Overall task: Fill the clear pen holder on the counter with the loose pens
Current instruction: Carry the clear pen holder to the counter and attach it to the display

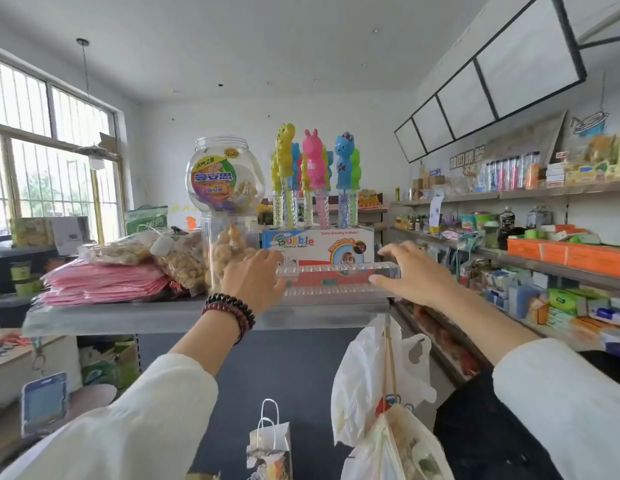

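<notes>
Nearest us, two white sleeves (135, 417) frame the view, with a paper bag (269, 445) and hanging plastic bags (367, 372) below the edge of the counter (145, 318). Beyond them the left hand (254, 277), with beaded bracelets (228, 313) at its wrist, and the right hand (414, 275) reach to the two ends of the pen holder (336, 270). It is a long, clear, stepped rack standing at the front of the counter, just before a bubble box (319, 242) that carries coloured bubble wands (313, 161). A clear jar (225, 174) stands to its left. We see the left hand curled round the left end. The right hand pinches the right end, thumb on the front face and fingers over the top. No loose pens show in the view, and the rack's slots look empty.

We judge the holder to be light, stiff and smooth, probably hard plastic that could crack if dropped or slip from a loose grip. Its length favours a level hold at both ends, since a hold at one end alone would let it swing. Loaded, it may turn top-heavy, so we would set it flat on the counter before filling.
</notes>
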